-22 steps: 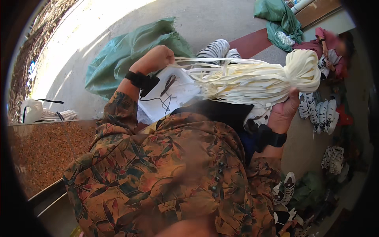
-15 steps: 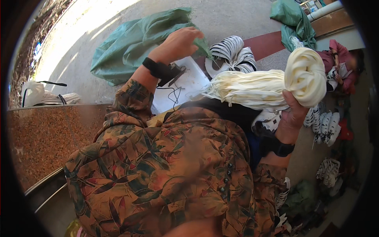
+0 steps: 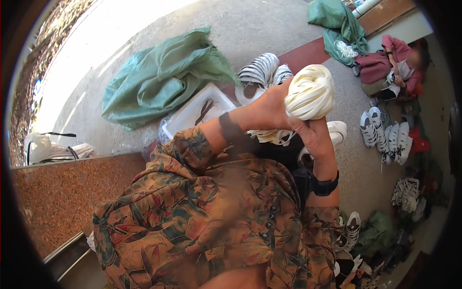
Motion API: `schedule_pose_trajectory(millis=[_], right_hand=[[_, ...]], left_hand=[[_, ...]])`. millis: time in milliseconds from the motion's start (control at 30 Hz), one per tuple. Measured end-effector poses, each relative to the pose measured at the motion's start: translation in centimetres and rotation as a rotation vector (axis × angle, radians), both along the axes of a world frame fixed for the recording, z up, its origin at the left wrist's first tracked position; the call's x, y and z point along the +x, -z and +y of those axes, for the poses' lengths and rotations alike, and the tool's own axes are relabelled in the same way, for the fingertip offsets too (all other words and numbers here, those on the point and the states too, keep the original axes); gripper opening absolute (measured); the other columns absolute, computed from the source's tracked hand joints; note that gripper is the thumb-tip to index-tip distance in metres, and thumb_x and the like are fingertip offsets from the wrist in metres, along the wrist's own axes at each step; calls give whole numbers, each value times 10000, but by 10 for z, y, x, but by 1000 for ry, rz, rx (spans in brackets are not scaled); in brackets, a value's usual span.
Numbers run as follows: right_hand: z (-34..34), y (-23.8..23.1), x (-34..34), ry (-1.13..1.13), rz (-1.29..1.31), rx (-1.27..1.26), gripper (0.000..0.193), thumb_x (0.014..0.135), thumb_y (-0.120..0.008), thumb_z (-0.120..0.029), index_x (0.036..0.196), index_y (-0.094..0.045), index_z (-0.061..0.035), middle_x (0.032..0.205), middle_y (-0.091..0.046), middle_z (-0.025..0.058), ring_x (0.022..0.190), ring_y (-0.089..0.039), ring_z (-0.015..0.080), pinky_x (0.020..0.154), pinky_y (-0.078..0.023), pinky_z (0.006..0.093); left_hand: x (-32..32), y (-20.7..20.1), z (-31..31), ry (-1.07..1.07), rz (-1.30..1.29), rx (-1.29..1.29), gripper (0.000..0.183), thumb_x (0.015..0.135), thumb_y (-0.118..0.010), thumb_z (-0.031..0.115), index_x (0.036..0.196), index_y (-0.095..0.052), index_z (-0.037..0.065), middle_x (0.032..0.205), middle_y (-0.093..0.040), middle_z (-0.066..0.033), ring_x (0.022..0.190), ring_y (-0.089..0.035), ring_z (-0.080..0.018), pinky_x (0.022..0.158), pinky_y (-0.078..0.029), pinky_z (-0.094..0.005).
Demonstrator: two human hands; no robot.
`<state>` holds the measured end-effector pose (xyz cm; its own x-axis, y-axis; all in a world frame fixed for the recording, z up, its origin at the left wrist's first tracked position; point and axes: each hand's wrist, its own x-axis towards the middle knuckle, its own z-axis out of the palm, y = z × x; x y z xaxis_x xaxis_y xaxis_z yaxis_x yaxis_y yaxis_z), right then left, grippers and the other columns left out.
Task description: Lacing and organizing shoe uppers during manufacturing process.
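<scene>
A thick bundle of flat cream shoelaces (image 3: 310,91) is held up in front of me, its rounded looped end on top. My left hand (image 3: 273,110) has closed around the bundle from the left, just below that end. From below, my right hand (image 3: 315,136) grips the bundle; its fingers are partly hidden. The loose laces hang behind my left wrist, mostly covered. Beyond my left forearm lies a white tray (image 3: 175,126) with a small dark loop (image 3: 206,110) in it. White shoe uppers with dark stripes (image 3: 262,72) stand behind my left hand.
A green woven sack (image 3: 154,77) lies beyond the tray. At the far right, a person in a red top (image 3: 397,67) sits near another green sack (image 3: 337,19). White shoe uppers (image 3: 397,139) are on the floor to the right. A speckled brown stone slab (image 3: 72,202) is at left.
My left hand has come from above the tray to the right and closed on the lace bundle. The bundle has moved left and its loose end now hangs down. The view has shifted slightly.
</scene>
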<state>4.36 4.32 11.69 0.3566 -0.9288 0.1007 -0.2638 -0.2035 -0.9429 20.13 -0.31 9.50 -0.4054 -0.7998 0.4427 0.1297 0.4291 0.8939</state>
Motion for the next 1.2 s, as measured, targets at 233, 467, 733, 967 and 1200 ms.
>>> schedule_pose_trajectory(millis=[233,467,733,967,1200], right_hand=[[21,-34,-29,265,-111,24,261,826,-659,-75,1055,-584,26,888,-623,67,768,-602,108,659,-449,196],[26,-28,-12,257,-340,-119,172,809,-643,14,967,-579,31,902,-617,69,812,-586,107,724,-458,206],[35,-16,-11,176,-192,-266,319,721,-587,114,1025,-577,15,1044,-614,102,883,-578,150,823,-461,269],[27,6,-15,177,-145,-306,237,704,-564,142,899,-616,17,858,-618,87,719,-561,155,686,-454,260],[24,25,-17,192,-155,-304,151,743,-563,130,836,-562,11,836,-603,78,717,-536,109,650,-436,233]], left_hand=[[59,-26,-4,-15,-141,-70,708,640,-793,180,1243,-466,6,1178,-573,-111,1078,-552,-196,950,-412,-312],[134,-72,-4,153,-204,-234,700,559,-833,231,1153,-542,-1,1132,-599,-101,1006,-577,-200,902,-433,-302],[64,1,11,493,-166,218,703,555,-828,160,1175,-535,5,1114,-608,-69,1006,-559,-134,902,-436,-299],[60,39,3,621,-224,347,773,503,-830,93,1204,-515,11,1124,-607,-79,1021,-561,-144,912,-438,-312],[56,50,9,594,-159,460,709,531,-814,123,1177,-539,20,1092,-618,-59,978,-571,-133,877,-452,-296]])
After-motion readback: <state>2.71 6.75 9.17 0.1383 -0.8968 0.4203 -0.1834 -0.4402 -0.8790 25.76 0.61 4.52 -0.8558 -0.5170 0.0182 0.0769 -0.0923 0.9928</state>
